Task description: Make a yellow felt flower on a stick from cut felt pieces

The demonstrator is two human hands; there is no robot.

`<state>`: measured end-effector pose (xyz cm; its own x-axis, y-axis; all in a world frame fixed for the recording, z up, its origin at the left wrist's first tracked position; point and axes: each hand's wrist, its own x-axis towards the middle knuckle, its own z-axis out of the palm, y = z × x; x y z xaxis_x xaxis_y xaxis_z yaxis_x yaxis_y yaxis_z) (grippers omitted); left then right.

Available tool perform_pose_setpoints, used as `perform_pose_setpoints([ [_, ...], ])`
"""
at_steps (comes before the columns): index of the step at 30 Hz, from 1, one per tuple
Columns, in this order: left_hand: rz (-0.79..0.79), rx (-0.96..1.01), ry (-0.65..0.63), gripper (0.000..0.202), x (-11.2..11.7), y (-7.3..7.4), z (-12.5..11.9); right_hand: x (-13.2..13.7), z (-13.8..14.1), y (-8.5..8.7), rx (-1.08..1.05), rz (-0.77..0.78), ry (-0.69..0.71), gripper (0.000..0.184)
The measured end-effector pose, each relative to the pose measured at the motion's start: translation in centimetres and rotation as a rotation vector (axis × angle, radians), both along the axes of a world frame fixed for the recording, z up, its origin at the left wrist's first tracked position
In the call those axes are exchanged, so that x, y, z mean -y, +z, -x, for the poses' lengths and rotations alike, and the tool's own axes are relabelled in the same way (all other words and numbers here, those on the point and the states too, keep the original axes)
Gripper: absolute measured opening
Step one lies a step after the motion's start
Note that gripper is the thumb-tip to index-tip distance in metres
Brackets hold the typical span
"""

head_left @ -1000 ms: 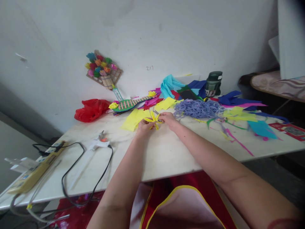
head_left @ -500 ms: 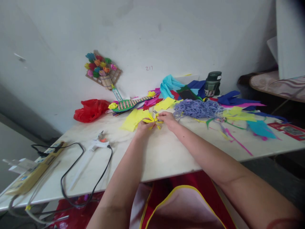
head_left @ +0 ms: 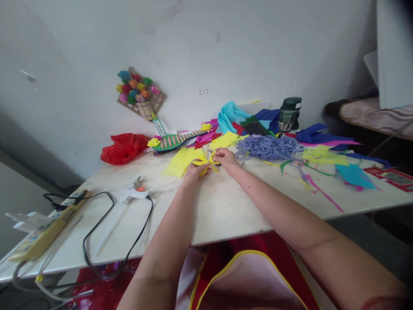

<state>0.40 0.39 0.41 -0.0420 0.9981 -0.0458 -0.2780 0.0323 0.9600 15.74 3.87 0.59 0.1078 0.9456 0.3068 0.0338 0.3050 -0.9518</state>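
Between my two hands is a yellow paper flower (head_left: 204,162) with narrow petals spreading outward. My left hand (head_left: 194,171) grips its lower left side, fingers closed around the base. The fingertips of my right hand (head_left: 225,157) pinch a petal at the upper right. Just behind my left hand lies a yellow paper sheet (head_left: 177,163), flat on the table. A pile of purple yarn (head_left: 269,147) sits right of my right hand. Behind the flower rests a green lute-shaped craft piece (head_left: 179,140) with pink strips and yellow flowers at its ends.
A white glue gun (head_left: 130,193) with a black cord lies at left, near a power strip (head_left: 48,230). A red plastic bag (head_left: 121,148), blue paper (head_left: 314,133) and a dark green cup (head_left: 289,114) stand or lie toward the wall. Paper scraps (head_left: 355,175) cover the right side.
My right fingers have shifted slightly up on the flower's petal, and the petals on that side stand more upright. My left hand keeps its hold.
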Motion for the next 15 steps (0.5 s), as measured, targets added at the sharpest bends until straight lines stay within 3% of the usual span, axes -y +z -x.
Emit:
perform_pose_setpoints([
  [4, -0.063, 0.041, 0.02, 0.052, -0.6, 0.2, 1.1, -0.7, -0.5, -0.2, 0.023, -0.031, 0.055, 0.01],
  [8, -0.079, 0.049, 0.084, 0.048, -0.9, 0.6, 2.0, -1.0, -1.2, 0.1, 0.131, -0.208, 0.12, 0.009],
  [15, -0.027, 0.008, -0.096, 0.043, 0.0, 0.8, 1.1, -1.4, -1.8, 0.0, 0.282, -0.37, 0.204, 0.012],
])
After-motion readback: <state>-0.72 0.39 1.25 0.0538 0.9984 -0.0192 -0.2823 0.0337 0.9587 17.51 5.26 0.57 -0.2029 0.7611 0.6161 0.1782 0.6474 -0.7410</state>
